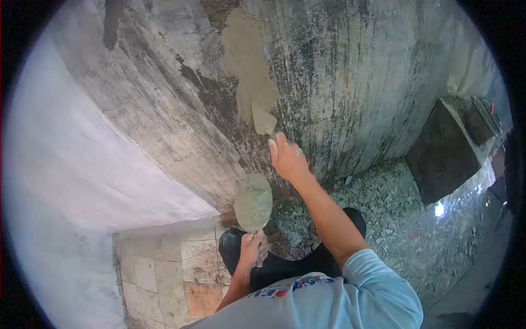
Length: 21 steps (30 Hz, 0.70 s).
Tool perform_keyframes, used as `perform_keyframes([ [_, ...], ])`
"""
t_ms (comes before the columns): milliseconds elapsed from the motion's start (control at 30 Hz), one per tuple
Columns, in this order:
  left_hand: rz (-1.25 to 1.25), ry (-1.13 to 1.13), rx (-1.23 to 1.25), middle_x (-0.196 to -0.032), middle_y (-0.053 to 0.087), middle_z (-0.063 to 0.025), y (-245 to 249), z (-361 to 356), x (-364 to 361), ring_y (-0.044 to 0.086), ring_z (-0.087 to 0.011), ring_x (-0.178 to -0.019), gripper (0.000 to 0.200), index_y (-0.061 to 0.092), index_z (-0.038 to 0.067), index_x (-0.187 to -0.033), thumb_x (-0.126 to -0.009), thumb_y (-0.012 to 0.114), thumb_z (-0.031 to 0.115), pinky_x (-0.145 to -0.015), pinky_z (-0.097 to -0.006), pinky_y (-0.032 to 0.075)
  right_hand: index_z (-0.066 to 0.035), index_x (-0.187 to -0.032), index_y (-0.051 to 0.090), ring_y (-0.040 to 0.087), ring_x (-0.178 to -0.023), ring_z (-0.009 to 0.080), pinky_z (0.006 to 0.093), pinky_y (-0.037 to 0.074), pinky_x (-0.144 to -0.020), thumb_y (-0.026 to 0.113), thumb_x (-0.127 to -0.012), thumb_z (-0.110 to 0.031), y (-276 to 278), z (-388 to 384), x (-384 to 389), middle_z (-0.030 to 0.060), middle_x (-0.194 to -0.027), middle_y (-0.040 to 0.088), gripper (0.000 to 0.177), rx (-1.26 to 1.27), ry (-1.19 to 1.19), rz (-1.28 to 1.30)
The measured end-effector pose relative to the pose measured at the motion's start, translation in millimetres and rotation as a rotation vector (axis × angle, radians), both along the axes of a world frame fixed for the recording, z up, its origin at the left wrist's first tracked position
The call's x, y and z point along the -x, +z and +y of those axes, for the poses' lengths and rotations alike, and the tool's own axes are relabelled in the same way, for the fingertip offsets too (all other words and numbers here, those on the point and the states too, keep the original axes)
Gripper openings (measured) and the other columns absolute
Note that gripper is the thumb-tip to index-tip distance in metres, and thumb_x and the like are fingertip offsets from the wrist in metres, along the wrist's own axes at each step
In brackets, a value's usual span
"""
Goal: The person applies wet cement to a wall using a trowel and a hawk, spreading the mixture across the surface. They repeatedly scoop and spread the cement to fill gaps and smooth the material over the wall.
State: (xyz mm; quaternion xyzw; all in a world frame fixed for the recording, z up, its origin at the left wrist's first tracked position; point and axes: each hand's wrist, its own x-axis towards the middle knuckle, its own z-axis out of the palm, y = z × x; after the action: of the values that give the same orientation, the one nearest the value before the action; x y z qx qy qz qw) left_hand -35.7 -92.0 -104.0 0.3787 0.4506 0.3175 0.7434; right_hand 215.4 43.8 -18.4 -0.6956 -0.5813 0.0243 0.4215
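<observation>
My right hand [289, 158] is closed round the handle of a pointed trowel [263, 119], whose blade lies against the wall at the lower end of a wet mortar patch [249, 66]. Below and to the left, my left hand [253, 250] grips the handle of a rounded trowel [253, 204]. That blade is coated with grey-green mortar and is held just in front of the wall's foot. Both handles are mostly hidden by my fingers.
A stained grey wall [350, 71] fills the top, and a pale wall [98, 159] stands at the left. Floor tiles [170, 274] show at lower left. Rubble [383, 203] lies along the wall's base, near a dark box-like block [444, 153] at right.
</observation>
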Motion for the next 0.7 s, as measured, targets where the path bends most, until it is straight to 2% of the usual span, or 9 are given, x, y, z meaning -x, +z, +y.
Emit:
perform_keyframes([
  [33,0.007,0.004,-0.003,-0.058,0.043,0.0008,0.2,0.7,-0.4,0.042,-0.0120,-0.041,0.038,0.046,0.011,-0.078,-0.108,0.058,0.031,-0.036,-0.0293,0.035,-0.002,-0.119,0.053,0.066,-0.071,0.0543,0.0612,0.053,-0.063,0.052,-0.107,-0.035,-6.0,0.8,2.4,0.0310,-0.075,0.066,0.035,0.020,0.001,-0.014],
  [67,-0.001,0.007,-0.018,-0.058,0.043,0.0007,0.1,2.5,0.0,0.042,-0.0121,-0.040,0.037,0.047,0.011,-0.078,-0.108,0.058,0.030,-0.036,-0.0292,0.034,-0.003,-0.118,0.052,0.068,-0.072,0.0513,0.0601,0.056,-0.065,0.051,-0.108,-0.037,-13.5,-4.0,2.8,0.0305,-0.077,0.068,0.036,0.075,-0.036,-0.084],
  [167,-0.033,0.036,-0.037,-0.057,0.043,0.0005,-2.4,0.9,-0.9,0.042,-0.0125,-0.039,0.037,0.047,0.010,-0.078,-0.108,0.058,0.029,-0.035,-0.0292,0.034,-0.004,-0.117,0.054,0.068,-0.073,0.0514,0.0598,0.056,-0.065,0.052,-0.107,-0.037,-22.7,-28.9,-3.4,0.0301,-0.077,0.068,0.034,0.142,-0.020,-0.074],
  [200,-0.034,0.045,-0.034,-0.057,0.043,0.0006,-0.2,3.3,-1.1,0.042,-0.0125,-0.039,0.037,0.047,0.010,-0.078,-0.108,0.059,0.028,-0.035,-0.0293,0.034,-0.006,-0.117,0.059,0.068,-0.074,0.0507,0.0583,0.056,-0.065,0.054,-0.106,-0.036,-31.2,-35.1,-10.3,0.0290,-0.077,0.068,0.032,0.113,-0.008,-0.106],
  [300,-0.038,0.055,-0.039,-0.056,0.043,0.0009,5.7,4.7,3.2,0.042,-0.0127,-0.038,0.036,0.047,0.010,-0.077,-0.107,0.059,0.026,-0.035,-0.0295,0.034,-0.008,-0.118,0.065,0.069,-0.078,0.0492,0.0567,0.055,-0.066,0.055,-0.105,-0.036,-34.1,-70.6,-32.0,0.0259,-0.079,0.069,0.032,0.131,0.101,0.014],
  [500,-0.042,0.056,-0.087,-0.057,0.043,0.0005,-3.0,13.6,8.5,0.042,-0.0126,-0.037,0.036,0.047,0.010,-0.078,-0.108,0.058,0.026,-0.034,-0.0300,0.033,-0.009,-0.115,0.068,0.069,-0.079,0.0420,0.0492,0.056,-0.067,0.062,-0.102,-0.027,-17.0,-140.4,-32.2,0.0149,-0.094,0.069,0.024,0.025,0.332,-0.139],
  [533,-0.044,0.067,-0.073,-0.057,0.043,0.0005,-1.2,15.7,7.7,0.042,-0.0126,-0.037,0.036,0.047,0.010,-0.078,-0.108,0.058,0.026,-0.034,-0.0299,0.033,-0.009,-0.113,0.070,0.069,-0.080,0.0378,0.0458,0.057,-0.067,0.070,-0.097,-0.022,-22.3,-147.2,-30.2,0.0123,-0.099,0.066,0.021,0.028,0.314,-0.133],
  [700,-0.064,0.083,-0.051,-0.058,0.042,0.0013,8.5,24.4,1.6,0.042,-0.0115,-0.039,0.033,0.047,0.009,-0.082,-0.108,0.058,0.026,-0.035,-0.0295,0.035,-0.009,-0.110,0.073,0.069,-0.084,0.0327,0.0422,0.057,-0.071,0.081,-0.086,-0.020,-25.4,-163.5,-27.0,0.0102,-0.102,0.066,0.027,-0.084,0.291,-0.316],
])
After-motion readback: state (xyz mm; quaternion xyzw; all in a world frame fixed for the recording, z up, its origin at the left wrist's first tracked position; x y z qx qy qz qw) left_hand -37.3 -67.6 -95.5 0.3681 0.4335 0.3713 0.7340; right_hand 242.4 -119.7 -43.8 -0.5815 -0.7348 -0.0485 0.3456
